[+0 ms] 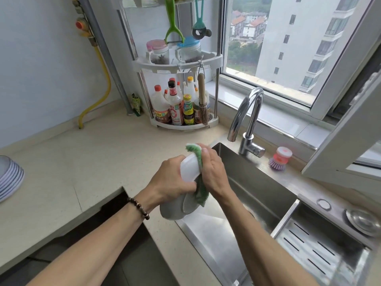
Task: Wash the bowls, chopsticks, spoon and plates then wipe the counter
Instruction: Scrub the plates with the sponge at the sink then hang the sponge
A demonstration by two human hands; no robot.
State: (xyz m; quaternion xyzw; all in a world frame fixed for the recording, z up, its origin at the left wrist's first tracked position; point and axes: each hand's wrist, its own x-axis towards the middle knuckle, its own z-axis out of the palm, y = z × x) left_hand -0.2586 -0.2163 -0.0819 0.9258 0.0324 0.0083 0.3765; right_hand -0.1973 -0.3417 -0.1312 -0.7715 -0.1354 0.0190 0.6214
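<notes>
Head view: the left hand [171, 178] grips a small white bowl [190, 169] tipped on its side over the left edge of the sink [257, 182], thumb toward the near rim and fingers wrapped over its outer wall. The right hand [213, 172] sits just to the bowl's right, touching it through a green cloth [199, 162] that it pinches and presses against the rim; the cloth drapes down past the bowl to a frayed end. Below, 1 larger white bowl [173, 209] hangs at the left hand's heel, also on its side; whether the same hand carries it I cannot tell. The small bowl's opening faces right, toward the cloth hand, so the scrubbing stroke likely runs round the rim while the left hand turns it.

Both forearms reach in from below and meet at the bowl. The left wrist, wearing a bead bracelet [139, 207], is bent in. The tap [247, 120] stands beyond, with no water visible. A stack of plates [10, 178] waits far left on the counter [72, 162].
</notes>
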